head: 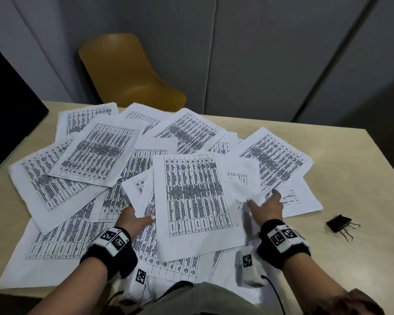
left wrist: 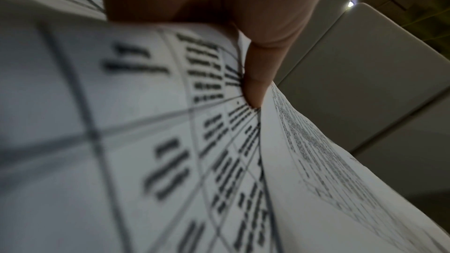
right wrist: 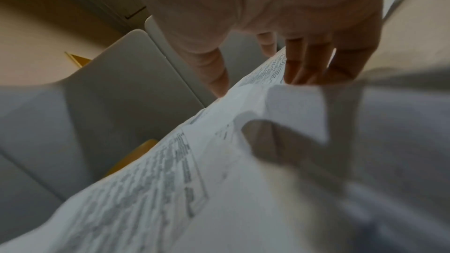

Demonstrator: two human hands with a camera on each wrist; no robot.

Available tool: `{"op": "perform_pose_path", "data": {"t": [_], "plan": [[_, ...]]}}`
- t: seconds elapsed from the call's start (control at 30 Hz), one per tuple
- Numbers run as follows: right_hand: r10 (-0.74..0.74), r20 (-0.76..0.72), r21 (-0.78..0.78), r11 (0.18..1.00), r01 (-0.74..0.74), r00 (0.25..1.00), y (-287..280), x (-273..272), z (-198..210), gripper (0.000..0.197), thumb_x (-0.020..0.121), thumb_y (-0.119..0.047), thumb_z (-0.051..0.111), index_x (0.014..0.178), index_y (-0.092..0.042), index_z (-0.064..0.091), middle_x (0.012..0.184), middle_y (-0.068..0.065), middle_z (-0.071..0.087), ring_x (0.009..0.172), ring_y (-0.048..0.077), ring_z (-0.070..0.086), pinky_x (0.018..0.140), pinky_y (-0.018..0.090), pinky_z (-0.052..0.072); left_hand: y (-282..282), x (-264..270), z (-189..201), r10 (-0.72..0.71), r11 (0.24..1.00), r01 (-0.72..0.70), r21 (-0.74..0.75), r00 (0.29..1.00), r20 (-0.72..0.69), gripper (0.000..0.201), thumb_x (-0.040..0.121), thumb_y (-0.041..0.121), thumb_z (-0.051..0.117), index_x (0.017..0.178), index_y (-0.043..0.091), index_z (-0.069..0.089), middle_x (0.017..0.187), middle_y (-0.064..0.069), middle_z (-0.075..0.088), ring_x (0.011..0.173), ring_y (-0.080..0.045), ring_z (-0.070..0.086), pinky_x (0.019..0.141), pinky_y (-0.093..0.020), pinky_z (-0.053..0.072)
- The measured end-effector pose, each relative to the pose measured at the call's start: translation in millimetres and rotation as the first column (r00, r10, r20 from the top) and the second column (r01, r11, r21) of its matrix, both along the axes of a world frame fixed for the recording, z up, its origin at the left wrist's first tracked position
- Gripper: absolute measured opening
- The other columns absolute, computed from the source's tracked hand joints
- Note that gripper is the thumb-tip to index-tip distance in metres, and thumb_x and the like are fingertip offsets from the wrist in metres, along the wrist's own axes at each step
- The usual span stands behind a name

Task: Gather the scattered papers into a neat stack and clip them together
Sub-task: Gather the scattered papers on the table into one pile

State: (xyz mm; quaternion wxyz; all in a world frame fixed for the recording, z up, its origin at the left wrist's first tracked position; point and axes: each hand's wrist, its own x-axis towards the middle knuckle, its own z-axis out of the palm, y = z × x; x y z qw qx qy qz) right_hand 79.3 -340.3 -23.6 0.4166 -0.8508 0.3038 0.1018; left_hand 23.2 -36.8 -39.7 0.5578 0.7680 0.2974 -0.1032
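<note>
Several printed table sheets (head: pixel 96 155) lie scattered and overlapping across the beige table (head: pixel 350 167). My left hand (head: pixel 143 220) pinches the near left edge of a few lifted sheets (head: pixel 191 201), thumb (left wrist: pixel 255 88) on top and the fingers hidden underneath. My right hand (head: pixel 263 198) lies on a crumpled sheet (head: pixel 241 178) to the right. Its fingers (right wrist: pixel 304 64) are straight and spread, and the paper (right wrist: pixel 292 107) bunches up between them and the thumb. A black binder clip (head: pixel 340 225) lies alone on the table, right of my right hand.
A yellow chair (head: pixel 127 71) stands behind the table's far edge, before grey wall panels. Papers reach the near table edge (head: pixel 55 289) and overhang toward my lap. Bare tabletop shows along the right side around the clip.
</note>
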Motion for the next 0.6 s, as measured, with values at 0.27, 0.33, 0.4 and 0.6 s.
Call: {"op": "perform_pose_path", "data": {"t": [0.27,0.33,0.4,0.6], "plan": [[0.064,0.049,-0.005,0.998,-0.063,0.997,2.1,-12.5,1.2,0.058,0.077,-0.019,0.072,0.124,-0.005,0.042,0.115,0.017,0.06,0.1,0.028,0.057,0.084,0.03,0.043,-4.9,5.0,-1.7,-0.023,1.0,0.022,-0.021,1.0,-0.013,0.041,0.08,-0.002,0.065,0.12,-0.004,0.055,0.118,-0.017,0.063,0.103,-0.025,0.055,0.101,-0.038,0.037],[0.067,0.051,0.046,0.997,-0.07,0.996,1.9,-16.6,-2.5,0.042,0.077,-0.017,0.07,0.11,-0.008,0.046,0.096,0.01,0.06,0.083,0.023,0.054,0.074,0.027,0.041,-3.8,4.4,-3.1,-0.025,0.999,0.024,-0.034,0.999,-0.02,0.042,0.079,-0.002,0.066,0.12,-0.003,0.055,0.121,-0.018,0.062,0.111,-0.03,0.056,0.103,-0.04,0.037],[0.073,0.065,0.172,0.981,-0.084,0.995,3.8,-21.0,-8.1,0.034,0.072,-0.016,0.073,0.099,-0.01,0.052,0.088,0.005,0.064,0.078,0.023,0.061,0.073,0.031,0.049,-4.4,3.8,-3.4,-0.031,0.999,0.03,-0.039,0.999,-0.023,0.042,0.08,-0.003,0.065,0.121,-0.004,0.055,0.121,-0.017,0.062,0.112,-0.029,0.056,0.103,-0.039,0.037],[0.237,0.042,0.324,0.916,-0.238,0.971,2.0,-24.4,-6.6,0.022,0.071,-0.005,0.076,0.075,-0.018,0.059,0.067,0.0,0.064,0.06,0.014,0.061,0.049,0.018,0.048,-9.0,5.1,-1.5,-0.084,0.994,0.083,-0.075,0.996,-0.004,0.048,0.08,-0.004,0.065,0.126,-0.004,0.05,0.123,-0.013,0.059,0.111,-0.021,0.051,0.1,-0.032,0.032]]}}
